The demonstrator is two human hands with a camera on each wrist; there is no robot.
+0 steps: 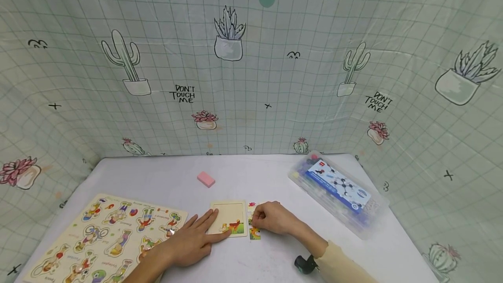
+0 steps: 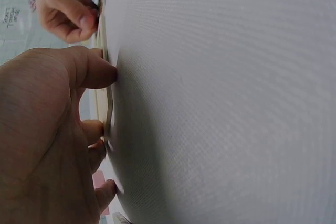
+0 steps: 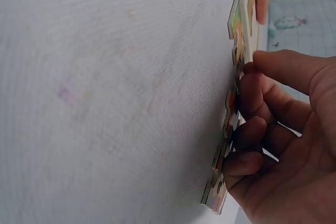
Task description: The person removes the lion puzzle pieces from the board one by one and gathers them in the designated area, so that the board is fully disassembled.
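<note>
A small square wooden puzzle tray [image 1: 228, 210] lies in front of me, with dog-and-grass puzzle pieces [image 1: 236, 227] set along its lower edge. My left hand [image 1: 191, 242] rests on the tray's left and lower sides, fingers stretched out and thumb apart. Just right of the tray, loose puzzle pieces [image 1: 255, 234] form a column on the table. Over that column, my right hand [image 1: 276, 217] has its fingers curled; in the right wrist view, thumb and forefinger pinch a puzzle piece [image 3: 240, 71], mostly hidden by the fingers. More loose pieces [image 3: 212, 198] lie beneath the other fingers.
A large wooden board with figure cut-outs [image 1: 118, 239] covers the table's left side. Behind the tray lies a pink block [image 1: 206, 179]. A clear plastic case with a blue label [image 1: 338, 191] is at the back right. A small black object [image 1: 304, 264] sits by my right sleeve.
</note>
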